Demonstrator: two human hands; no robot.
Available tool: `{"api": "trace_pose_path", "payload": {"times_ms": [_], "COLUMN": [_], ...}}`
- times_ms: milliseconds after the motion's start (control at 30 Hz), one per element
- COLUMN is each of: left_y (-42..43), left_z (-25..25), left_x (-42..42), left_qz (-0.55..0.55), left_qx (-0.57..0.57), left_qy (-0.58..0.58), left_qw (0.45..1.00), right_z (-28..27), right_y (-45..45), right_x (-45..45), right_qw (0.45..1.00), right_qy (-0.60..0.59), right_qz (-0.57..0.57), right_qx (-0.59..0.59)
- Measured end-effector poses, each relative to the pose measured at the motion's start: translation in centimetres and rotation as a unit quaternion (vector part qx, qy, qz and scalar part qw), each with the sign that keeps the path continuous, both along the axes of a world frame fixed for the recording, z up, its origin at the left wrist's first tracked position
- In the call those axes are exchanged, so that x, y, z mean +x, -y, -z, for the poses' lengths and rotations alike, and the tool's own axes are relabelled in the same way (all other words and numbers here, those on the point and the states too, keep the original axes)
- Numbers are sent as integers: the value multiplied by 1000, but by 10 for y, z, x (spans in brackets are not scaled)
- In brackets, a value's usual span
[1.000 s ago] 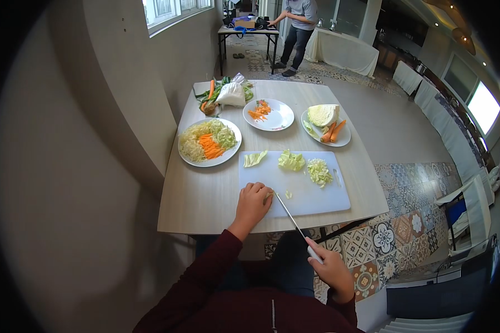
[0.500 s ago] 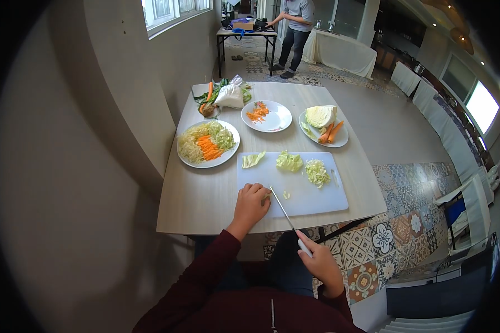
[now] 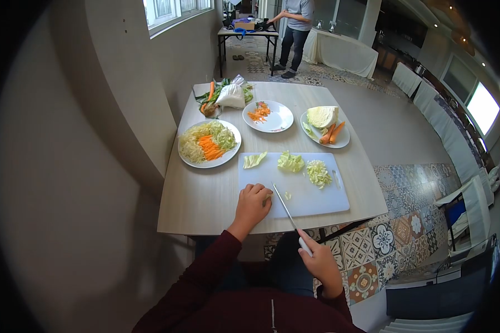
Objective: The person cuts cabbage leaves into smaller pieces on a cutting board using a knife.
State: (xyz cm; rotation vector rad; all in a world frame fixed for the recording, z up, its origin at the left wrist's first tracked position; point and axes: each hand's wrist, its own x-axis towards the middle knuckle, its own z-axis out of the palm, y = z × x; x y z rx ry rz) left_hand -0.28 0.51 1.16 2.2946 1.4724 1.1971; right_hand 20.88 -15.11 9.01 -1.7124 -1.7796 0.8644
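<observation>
The left hand (image 3: pixel 251 204) rests on the cutting board (image 3: pixel 316 203), fingers curled; whatever lies beneath is mostly hidden, so I cannot tell how firmly they grip. The right hand (image 3: pixel 320 261), around four o'clock from the left, wraps its fingers around the handle of a knife (image 3: pixel 290 215), whose blade angles toward eleven o'clock, just beside the left fingertips. This looks like the slicing step; another cut would call for tucked left fingertips and a steady blade.

Taking the left hand as clock centre, small cabbage bits (image 3: pixel 288 196) lie near three, a chopped cabbage pile (image 3: pixel 319 174) at two, a cabbage chunk (image 3: pixel 290 161) between one and two, and a cabbage leaf piece (image 3: pixel 255 160) at twelve. Beyond the board on the desk (image 3: pixel 175 213), julienned carrot (image 3: pixel 210 147) sits plated at eleven.
</observation>
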Motion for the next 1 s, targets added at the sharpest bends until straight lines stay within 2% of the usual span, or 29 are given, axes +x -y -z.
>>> {"api": "trace_pose_path", "payload": {"times_ms": [200, 333, 433, 1000], "left_y": [1, 0, -1, 0], "left_z": [-4, 1, 2, -1], "left_x": [-1, 0, -2, 0], "left_qz": [4, 13, 22, 22], "left_qx": [-19, 19, 15, 20], "left_qy": [2, 25, 22, 12], "left_qw": [1000, 999, 999, 999], "right_z": [1, -2, 6, 4], "right_y": [1, 3, 4, 5], "right_x": [4, 7, 12, 13], "right_qw": [1000, 1000, 999, 999], "right_qy": [1, 10, -18, -18], "right_qz": [13, 22, 21, 29], "right_qx": [0, -14, 32, 6]}}
